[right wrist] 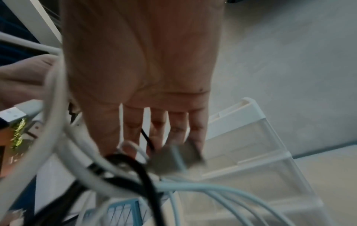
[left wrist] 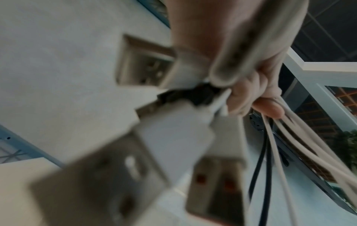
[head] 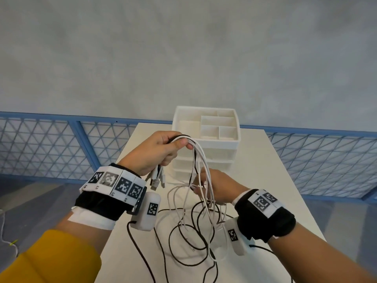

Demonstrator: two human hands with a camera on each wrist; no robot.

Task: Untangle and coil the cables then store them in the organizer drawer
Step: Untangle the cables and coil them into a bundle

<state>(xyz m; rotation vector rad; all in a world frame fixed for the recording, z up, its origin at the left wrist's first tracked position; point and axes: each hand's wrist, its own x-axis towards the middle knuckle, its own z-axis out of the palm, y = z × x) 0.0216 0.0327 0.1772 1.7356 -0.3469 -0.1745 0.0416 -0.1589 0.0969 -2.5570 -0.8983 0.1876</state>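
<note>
White and black cables (head: 199, 160) hang from our left hand (head: 157, 152), which grips them; our right hand (head: 216, 187), fingers spread straight, threads the strands before the organizer (head: 206, 144).

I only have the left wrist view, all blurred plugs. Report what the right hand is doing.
Observer: The right hand is lower than the left hand, its fingers straight and spread among the hanging white cables.
Operator: Give me the organizer's position.
Observer: The organizer stands at the far end of the table, behind both hands; no drawer looks pulled out.
Operator: Tell me where the slack is.
Observer: The black cable and white loops lie tangled on the table below the hands.
</note>
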